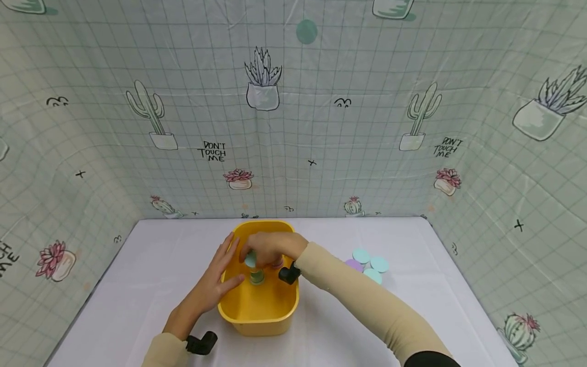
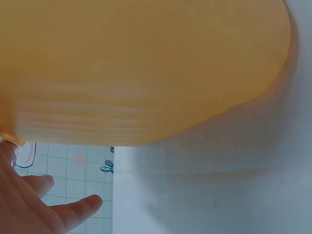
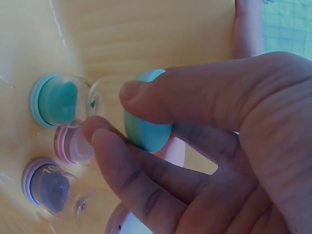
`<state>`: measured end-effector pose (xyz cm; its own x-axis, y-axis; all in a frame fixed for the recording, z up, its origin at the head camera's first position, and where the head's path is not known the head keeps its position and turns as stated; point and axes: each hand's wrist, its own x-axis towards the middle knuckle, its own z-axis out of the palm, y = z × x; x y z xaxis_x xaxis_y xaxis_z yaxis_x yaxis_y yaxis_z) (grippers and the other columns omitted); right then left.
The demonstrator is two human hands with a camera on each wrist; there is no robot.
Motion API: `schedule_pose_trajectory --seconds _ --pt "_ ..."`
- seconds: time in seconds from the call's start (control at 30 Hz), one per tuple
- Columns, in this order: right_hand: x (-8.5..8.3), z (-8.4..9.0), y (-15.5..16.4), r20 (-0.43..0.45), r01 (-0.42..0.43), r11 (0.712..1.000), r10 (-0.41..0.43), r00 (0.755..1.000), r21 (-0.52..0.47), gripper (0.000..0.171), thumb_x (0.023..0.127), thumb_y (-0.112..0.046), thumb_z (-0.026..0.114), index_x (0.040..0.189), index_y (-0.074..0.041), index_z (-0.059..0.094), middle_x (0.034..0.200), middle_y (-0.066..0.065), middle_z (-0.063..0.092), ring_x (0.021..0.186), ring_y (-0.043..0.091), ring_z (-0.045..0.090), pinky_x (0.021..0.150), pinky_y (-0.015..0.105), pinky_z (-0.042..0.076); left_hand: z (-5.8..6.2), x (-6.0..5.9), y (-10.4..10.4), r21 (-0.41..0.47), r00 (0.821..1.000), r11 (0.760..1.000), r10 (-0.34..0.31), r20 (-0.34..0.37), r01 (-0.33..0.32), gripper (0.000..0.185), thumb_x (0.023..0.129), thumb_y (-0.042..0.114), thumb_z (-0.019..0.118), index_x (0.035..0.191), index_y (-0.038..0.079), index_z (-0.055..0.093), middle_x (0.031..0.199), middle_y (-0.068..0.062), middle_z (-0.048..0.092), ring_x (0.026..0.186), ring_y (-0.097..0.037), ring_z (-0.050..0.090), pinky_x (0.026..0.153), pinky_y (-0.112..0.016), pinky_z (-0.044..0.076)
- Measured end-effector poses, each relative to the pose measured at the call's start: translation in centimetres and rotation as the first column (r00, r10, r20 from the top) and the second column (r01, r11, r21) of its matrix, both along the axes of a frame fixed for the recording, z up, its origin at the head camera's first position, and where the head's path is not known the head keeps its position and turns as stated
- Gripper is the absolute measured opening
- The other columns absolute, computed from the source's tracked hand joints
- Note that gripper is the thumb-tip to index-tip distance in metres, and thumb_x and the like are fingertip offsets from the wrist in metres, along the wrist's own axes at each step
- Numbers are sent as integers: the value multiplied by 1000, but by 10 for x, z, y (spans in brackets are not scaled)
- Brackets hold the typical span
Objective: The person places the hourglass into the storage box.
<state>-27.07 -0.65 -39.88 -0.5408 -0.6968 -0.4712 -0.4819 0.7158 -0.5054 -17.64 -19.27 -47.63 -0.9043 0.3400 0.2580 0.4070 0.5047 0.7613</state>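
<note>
A deep yellow tub [image 1: 259,326] stands on the white table. Inside it my right hand [image 1: 270,247] pinches a small round container [image 3: 148,124] between thumb and fingers; its end is teal and its other end looks clear. Right by it on the tub floor is another teal container [image 3: 57,101] with a clear end, beside a pink one [image 3: 73,146] and a purple one [image 3: 48,187]. Whether the held container touches the teal one is hard to tell. My left hand [image 1: 213,285] lies at the tub's left rim with its fingers spread and mostly straight, holding nothing in them.
To the right of the tub, several flat teal discs [image 1: 379,264] and a purple disc [image 1: 353,265] lie on the table [image 1: 335,326]. A cactus-printed cloth [image 1: 302,122] hangs behind and at both sides. Black wrist cameras [image 1: 202,343] are strapped on both wrists.
</note>
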Motion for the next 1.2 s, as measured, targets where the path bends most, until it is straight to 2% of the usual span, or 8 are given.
schedule_pose_trajectory --seconds 0.3,0.5,0.53,0.6,0.7,0.77,0.93,1.2 --pt "1 3 4 -3 15 1000 -15 1000 -13 48 91 5 69 132 -21 71 125 2 66 50 18 52 58 32 61 1 2 0 7 1000 1000 -10 11 10 78 101 26 61 164 5 21 173 -19 6 156 -53 7 116 -81 10" --pt "0 7 11 -2 4 998 -4 1000 -55 47 92 -2 72 135 -20 69 137 4 65 53 18 57 58 28 61 -1 2 0 8 1000 1000 -11 3 11 78 100 26 62 164 6 21 173 -20 6 155 -53 9 115 -81 12" --pt "0 9 13 -10 -3 998 2 1000 -70 47 92 -4 73 137 -19 68 138 5 64 58 20 62 59 28 61 -2 2 0 9 1000 1000 -12 2 12 78 100 25 62 164 6 21 173 -20 6 155 -53 9 115 -81 12" --pt "-2 12 19 -40 -16 994 12 999 -109 47 93 -10 74 139 -17 66 139 5 65 76 18 69 70 27 62 -3 2 0 11 1000 1000 -14 1 14 78 100 25 61 164 7 21 173 -20 6 155 -53 9 115 -81 12" --pt "-2 19 33 -76 -32 982 18 997 -186 47 95 -17 72 141 -13 63 139 6 65 103 22 72 87 30 62 -2 2 1 14 1000 1000 -11 10 11 78 100 26 61 165 7 21 173 -20 6 155 -53 9 116 -80 11" --pt "-3 24 44 -104 -43 969 18 994 -245 46 97 -19 69 142 -9 61 140 9 65 116 23 68 96 32 59 -2 3 1 17 1000 1000 -7 16 6 79 100 26 61 164 7 21 173 -20 6 155 -53 10 116 -80 12" --pt "-4 35 86 -137 1 933 -54 989 -360 48 99 -19 65 144 -5 57 141 16 63 121 31 67 98 38 59 -3 3 3 23 1000 1000 8 19 -8 80 99 27 62 164 5 21 173 -20 7 156 -52 11 117 -78 13" --pt "-1 32 174 -188 157 909 -244 951 -386 52 101 -24 65 148 -8 52 146 14 59 126 34 63 103 45 56 -2 0 3 20 1000 1000 13 10 -13 80 99 25 62 164 3 20 173 -21 6 156 -52 12 118 -76 14"
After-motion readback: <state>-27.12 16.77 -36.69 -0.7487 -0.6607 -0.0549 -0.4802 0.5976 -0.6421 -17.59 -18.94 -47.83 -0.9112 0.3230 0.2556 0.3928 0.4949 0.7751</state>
